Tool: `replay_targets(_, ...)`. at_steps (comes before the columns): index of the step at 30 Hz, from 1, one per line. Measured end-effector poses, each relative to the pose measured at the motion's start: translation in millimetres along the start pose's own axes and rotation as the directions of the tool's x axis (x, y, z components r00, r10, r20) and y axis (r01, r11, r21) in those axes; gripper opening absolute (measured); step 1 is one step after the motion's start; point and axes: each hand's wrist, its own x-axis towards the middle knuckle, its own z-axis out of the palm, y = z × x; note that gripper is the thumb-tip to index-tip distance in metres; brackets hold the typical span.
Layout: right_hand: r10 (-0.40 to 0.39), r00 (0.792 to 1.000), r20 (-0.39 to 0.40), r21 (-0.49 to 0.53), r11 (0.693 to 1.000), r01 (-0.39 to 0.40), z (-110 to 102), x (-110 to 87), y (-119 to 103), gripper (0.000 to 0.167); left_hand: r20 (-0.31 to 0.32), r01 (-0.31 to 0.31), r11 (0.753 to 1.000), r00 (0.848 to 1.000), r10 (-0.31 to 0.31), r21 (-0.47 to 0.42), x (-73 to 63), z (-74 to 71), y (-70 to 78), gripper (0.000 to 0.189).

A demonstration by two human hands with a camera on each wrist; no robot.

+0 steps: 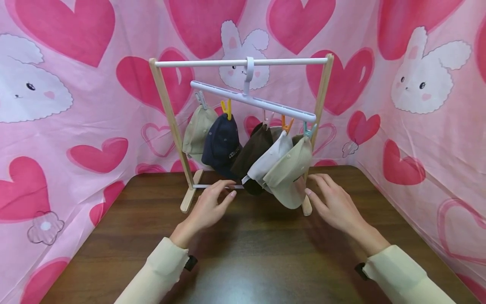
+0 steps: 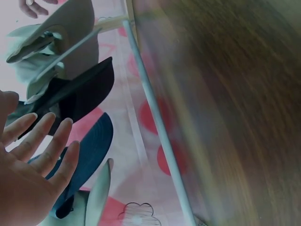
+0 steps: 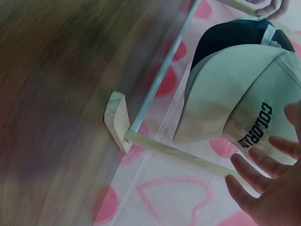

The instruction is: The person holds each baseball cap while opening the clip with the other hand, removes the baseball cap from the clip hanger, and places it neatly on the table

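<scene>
Several baseball caps hang from clothespins on a white hanger (image 1: 262,102), which tilts down to the right. From left to right they are a beige cap (image 1: 196,131), a navy cap (image 1: 221,143), a dark brown cap (image 1: 251,150), a white cap (image 1: 271,157) and another beige cap (image 1: 290,164) with dark lettering. My left hand (image 1: 212,204) is held in front of the navy and brown caps, fingers loosely spread and holding nothing. Right of the lettered beige cap, my right hand (image 1: 336,202) is likewise relaxed, its fingertips close to the brim.
A rack with wooden legs (image 1: 167,114) and a white top rod (image 1: 201,63) stands at the back of the brown wooden table (image 1: 243,261). Its lower white rod (image 2: 155,108) runs behind the caps. Pink cloth (image 1: 95,114) with hearts and rabbits surrounds the table.
</scene>
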Motion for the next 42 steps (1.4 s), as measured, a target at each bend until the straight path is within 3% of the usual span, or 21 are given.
replay_targets(16,-0.012,0.999,-0.033,0.030,0.999,0.013,1.7,9.6,-7.5,0.042,0.048,0.023,0.999,0.999,-0.021,-0.045,2.4,10.7,6.8,0.035)
replay_targets(35,0.074,0.997,-0.010,0.069,0.995,-0.073,-9.7,14.6,-13.5,0.042,0.054,0.010,1.000,0.999,-0.009,-0.017,3.1,20.3,16.2,0.033)
replay_targets(42,0.039,0.998,-0.057,0.065,0.997,-0.035,-14.5,19.2,-12.7,0.041,0.061,-0.009,1.000,0.998,0.010,-0.015,4.0,23.0,19.8,0.033)
